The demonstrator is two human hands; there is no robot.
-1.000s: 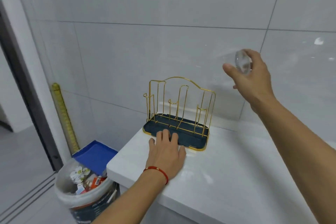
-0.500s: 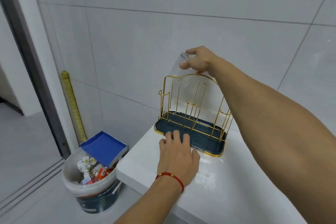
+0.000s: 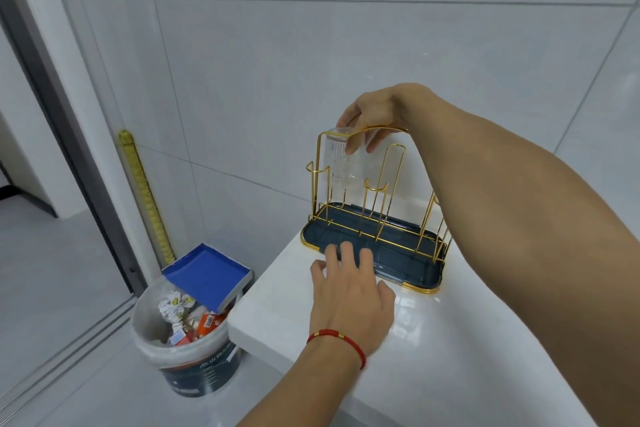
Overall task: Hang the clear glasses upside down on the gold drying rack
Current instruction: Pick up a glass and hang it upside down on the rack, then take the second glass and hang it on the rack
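We seem to be in a home washroom or kitchen corner: large pale grey wall tiles (image 3: 311,62) run from ten to two o'clock, and a glossy white counter (image 3: 450,357) fills five o'clock. At seven o'clock a lined waste bucket (image 3: 194,354) stuffed with wrappers and a blue box lid (image 3: 207,276) stands on the tiled floor (image 3: 52,270), beside a dark sliding-door frame (image 3: 62,121) at nine. A gold drying rack (image 3: 374,204) on the counter suggests dishwashing.
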